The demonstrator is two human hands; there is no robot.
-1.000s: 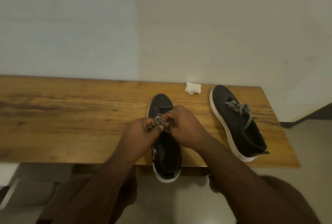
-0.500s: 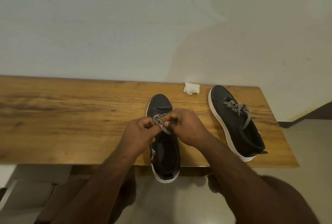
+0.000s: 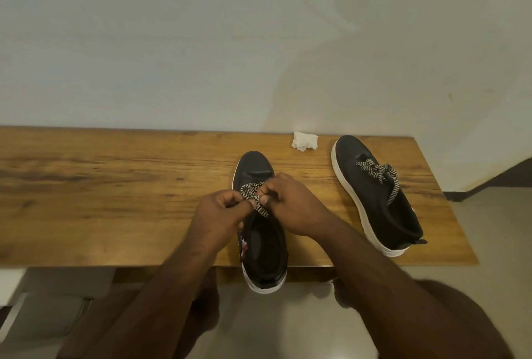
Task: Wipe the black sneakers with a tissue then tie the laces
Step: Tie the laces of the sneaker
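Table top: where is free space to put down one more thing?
The table is bare left of the near sneaker. A narrow strip lies between it and the far sneaker. It is crowded by the tissue and both hands on the laces.

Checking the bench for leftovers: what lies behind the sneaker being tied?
Behind the near sneaker, a crumpled white tissue lies on the wooden bench by the wall. Both hands cover the sneaker's middle, so its lace knot is mostly hidden.

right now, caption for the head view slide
Both hands tying black-and-white patterned laces on the nearer black white-soled sneaker.
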